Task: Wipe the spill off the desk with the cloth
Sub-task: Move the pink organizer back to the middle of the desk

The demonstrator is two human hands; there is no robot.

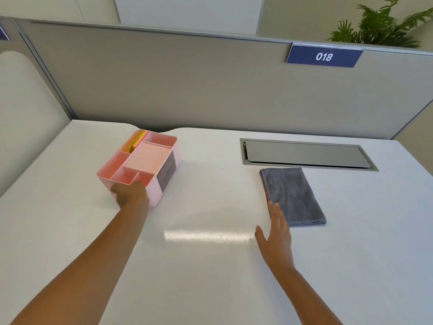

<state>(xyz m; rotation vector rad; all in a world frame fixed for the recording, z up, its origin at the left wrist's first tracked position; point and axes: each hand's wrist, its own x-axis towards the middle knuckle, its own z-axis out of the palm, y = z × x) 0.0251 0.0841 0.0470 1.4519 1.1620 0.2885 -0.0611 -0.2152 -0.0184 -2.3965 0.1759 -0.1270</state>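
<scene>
A folded grey cloth (293, 195) lies flat on the white desk (210, 266), right of centre. My right hand (276, 238) is open with fingers straight, its fingertips at the cloth's near left corner, not gripping it. My left hand (131, 193) grips the near end of a pink desk organiser (143, 160) at the left of the desk. I can make out no spill on the desk; only a bright glare strip shows near the middle.
A grey metal cable hatch (304, 154) is set into the desk just behind the cloth. A grey partition (187, 85) with a blue "018" label (324, 57) closes off the back. A plant (379, 24) stands behind it at the right.
</scene>
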